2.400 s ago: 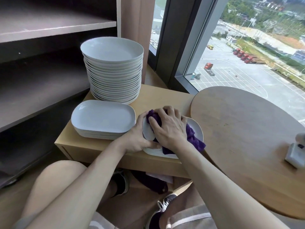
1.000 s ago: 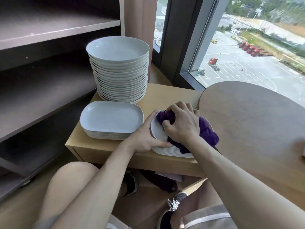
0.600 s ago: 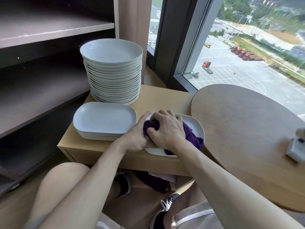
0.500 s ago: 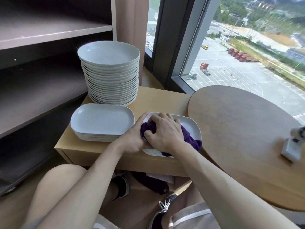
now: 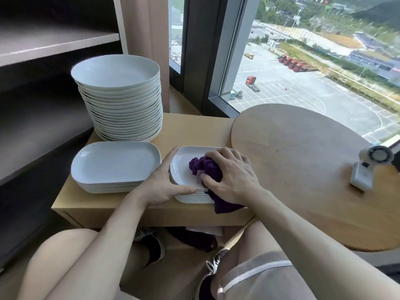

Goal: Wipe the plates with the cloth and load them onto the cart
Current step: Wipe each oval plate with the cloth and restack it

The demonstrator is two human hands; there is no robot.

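Note:
A purple cloth (image 5: pixel 205 168) lies bunched on the top plate of a small stack of white rectangular plates (image 5: pixel 184 172) on a low wooden stand (image 5: pixel 190 131). My right hand (image 5: pixel 232 177) grips the cloth and presses it onto that plate. My left hand (image 5: pixel 162 180) holds the stack's left and front edge, thumb along the front, fingers on the far-left rim. A second stack of rectangular plates (image 5: pixel 114 165) sits to the left. Behind it rises a tall stack of round white plates (image 5: pixel 121 98).
A round wooden table (image 5: pixel 303 165) adjoins the stand on the right, with a small white device (image 5: pixel 368 167) near its right edge. Dark shelving (image 5: pixel 43 87) stands to the left, a window behind. My knees and shoes are below the stand.
My right hand has slid the cloth to the right across the top plate, baring the plate's left part. My left hand stays on the stack's edge.

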